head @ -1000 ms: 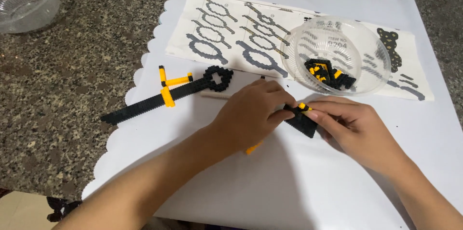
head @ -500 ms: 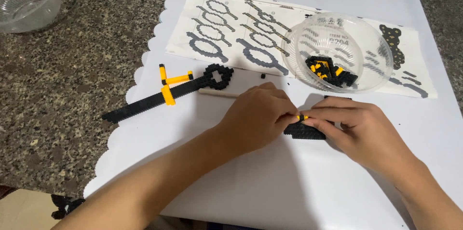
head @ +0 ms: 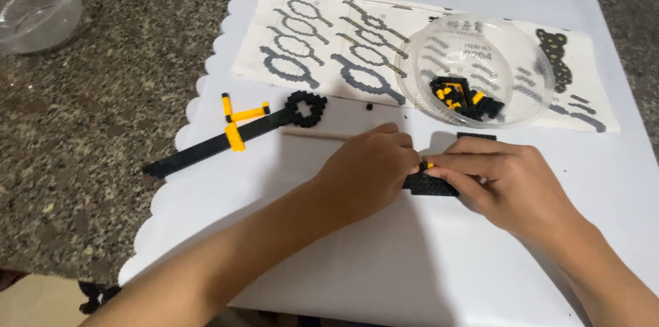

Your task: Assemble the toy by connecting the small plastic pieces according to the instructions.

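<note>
- Left hand (head: pixel 367 172): knuckles up on the white scalloped sheet (head: pixel 384 265), fingers curled shut onto the left end of a small black brick piece (head: pixel 431 184).
- Right hand (head: pixel 504 186): fingertips pinched closed on the same piece from the right and above; the two hands meet at it.
- Small black brick piece: flat and low, lying on the sheet between the hands, with a tiny yellow stud at its top edge; mostly covered by fingers.
- Short black strip (head: pixel 476 136): on the sheet just beyond the right hand.
- Clear plastic bowl (head: pixel 528 59): beyond the hands, resting on the printed instruction sheet (head: pixel 309 52); holds loose black and yellow pieces (head: pixel 463 97).
- Black and yellow sword-shaped build (head: pixel 233 135): left of the hands, lying diagonally, ring-shaped end toward the bowl, tip over the sheet's edge.
- Second clear bowl (head: pixel 34 1): far left on the speckled stone tabletop (head: pixel 103 128), well apart.
</note>
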